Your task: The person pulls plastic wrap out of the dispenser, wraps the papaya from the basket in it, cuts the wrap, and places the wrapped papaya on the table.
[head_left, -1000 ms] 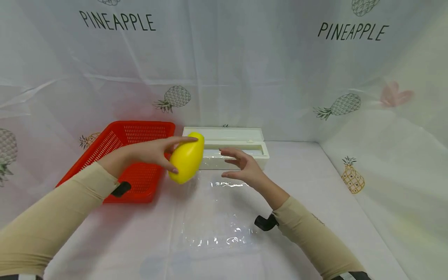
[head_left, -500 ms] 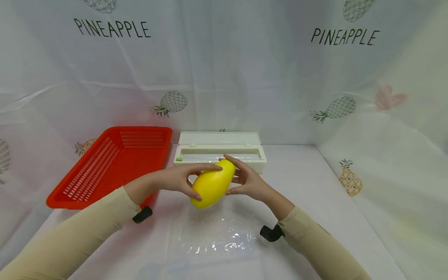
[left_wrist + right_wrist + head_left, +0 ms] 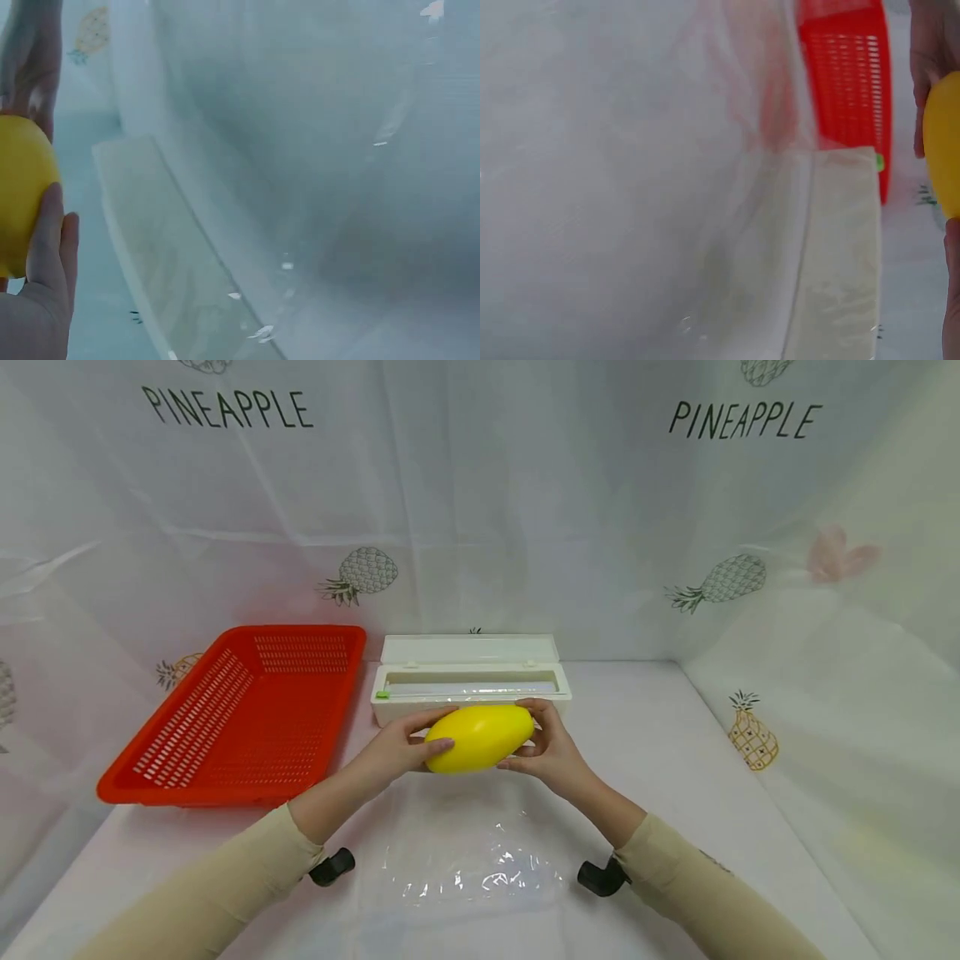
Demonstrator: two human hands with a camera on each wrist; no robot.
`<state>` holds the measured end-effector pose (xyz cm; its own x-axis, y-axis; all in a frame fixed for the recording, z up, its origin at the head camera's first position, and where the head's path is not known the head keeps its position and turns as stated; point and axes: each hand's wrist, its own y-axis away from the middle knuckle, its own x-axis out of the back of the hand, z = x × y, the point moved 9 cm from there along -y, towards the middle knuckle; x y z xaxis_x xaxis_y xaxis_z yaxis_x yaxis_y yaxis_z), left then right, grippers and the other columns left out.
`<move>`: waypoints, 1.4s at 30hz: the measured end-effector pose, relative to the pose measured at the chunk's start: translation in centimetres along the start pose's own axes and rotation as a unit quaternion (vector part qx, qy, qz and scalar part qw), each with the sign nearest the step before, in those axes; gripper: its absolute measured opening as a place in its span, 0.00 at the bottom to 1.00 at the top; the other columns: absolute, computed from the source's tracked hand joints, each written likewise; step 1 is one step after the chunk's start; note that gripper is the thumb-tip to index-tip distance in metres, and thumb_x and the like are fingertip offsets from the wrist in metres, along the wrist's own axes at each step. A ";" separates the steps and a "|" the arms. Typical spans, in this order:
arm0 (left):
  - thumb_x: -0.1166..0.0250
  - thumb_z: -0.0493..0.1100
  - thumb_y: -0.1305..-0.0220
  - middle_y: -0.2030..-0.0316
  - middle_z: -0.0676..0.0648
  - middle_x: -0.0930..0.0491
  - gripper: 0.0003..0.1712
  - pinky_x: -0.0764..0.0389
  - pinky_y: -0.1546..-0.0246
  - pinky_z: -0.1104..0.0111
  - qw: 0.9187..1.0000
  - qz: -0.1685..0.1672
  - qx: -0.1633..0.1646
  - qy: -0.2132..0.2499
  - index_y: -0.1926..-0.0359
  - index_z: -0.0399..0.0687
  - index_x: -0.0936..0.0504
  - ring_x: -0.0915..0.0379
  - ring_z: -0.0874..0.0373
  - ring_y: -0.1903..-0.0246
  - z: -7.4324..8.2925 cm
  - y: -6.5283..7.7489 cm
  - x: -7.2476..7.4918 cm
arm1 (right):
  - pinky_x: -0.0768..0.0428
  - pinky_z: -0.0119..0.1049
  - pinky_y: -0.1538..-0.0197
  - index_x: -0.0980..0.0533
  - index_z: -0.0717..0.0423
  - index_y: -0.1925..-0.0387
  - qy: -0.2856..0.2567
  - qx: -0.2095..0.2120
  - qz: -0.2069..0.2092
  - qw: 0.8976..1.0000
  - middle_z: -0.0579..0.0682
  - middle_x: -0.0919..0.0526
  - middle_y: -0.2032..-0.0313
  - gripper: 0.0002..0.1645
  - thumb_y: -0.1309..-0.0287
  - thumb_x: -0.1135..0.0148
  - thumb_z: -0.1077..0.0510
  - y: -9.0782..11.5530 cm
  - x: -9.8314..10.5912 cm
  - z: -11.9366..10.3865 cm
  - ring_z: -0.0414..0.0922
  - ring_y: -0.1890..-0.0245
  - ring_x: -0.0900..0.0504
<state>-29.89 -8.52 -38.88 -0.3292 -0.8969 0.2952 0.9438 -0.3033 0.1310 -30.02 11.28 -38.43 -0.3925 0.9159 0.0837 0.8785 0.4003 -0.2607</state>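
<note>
Above the bench, in the head view, the left hand and the right hand hold a yellow fruit between them — fingers clamped round its two ends — near a white box with its lid raised. Clear film spreads below; a red basket stands left of the box. From the left wrist, the fruit and both hands show at the left edge. From the right wrist, they sit partly cut off at the right edge.

Left hand, right hand — gripping yellow fruit
</note>
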 end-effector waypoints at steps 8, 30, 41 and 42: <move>0.23 0.48 0.48 0.42 0.50 0.24 0.33 0.20 0.52 0.60 0.999 0.023 0.005 -0.041 0.39 0.58 0.21 0.24 0.49 0.50 -2.6 -0.5 -0.4 | 0.19 0.38 0.50 0.31 0.61 0.42 0.081 -0.053 -0.051 0.994 0.59 0.30 0.40 0.32 0.49 0.29 0.69 1.0 0.6 2.8 0.57 0.45 0.24; 0.20 0.45 0.55 0.41 0.52 0.25 0.37 0.34 0.39 0.46 0.992 0.007 -0.008 -0.129 0.41 0.59 0.21 0.31 0.46 0.42 -5.2 -2.7 -2.2 | 0.22 0.42 0.45 0.29 0.57 0.38 0.163 -0.118 -0.068 0.977 0.57 0.30 0.37 0.35 0.48 0.29 0.68 1.7 0.9 7.3 0.60 0.41 0.27; 0.21 0.41 0.54 0.40 0.50 0.27 0.38 0.31 0.40 0.48 0.989 -0.003 0.001 -0.146 0.39 0.59 0.23 0.32 0.46 0.40 -5.4 -2.2 -2.0 | 0.24 0.45 0.43 0.26 0.57 0.42 0.182 -0.105 -0.061 0.976 0.55 0.27 0.41 0.30 0.47 0.30 0.68 1.6 1.2 6.6 0.57 0.41 0.28; 0.21 0.41 0.53 0.40 0.50 0.27 0.38 0.31 0.41 0.48 0.989 -0.002 -0.001 -0.146 0.39 0.58 0.23 0.31 0.46 0.41 -5.4 -2.1 -1.9 | 0.24 0.46 0.43 0.26 0.57 0.42 0.184 -0.104 -0.060 0.976 0.55 0.27 0.41 0.29 0.47 0.30 0.68 1.6 1.2 6.5 0.57 0.41 0.28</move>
<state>-31.12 -7.90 -44.80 -0.3266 -0.7646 0.5557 0.9425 -0.3074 0.1309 -30.81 12.84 -44.98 -0.4042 0.7954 0.4517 0.8839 0.4666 -0.0307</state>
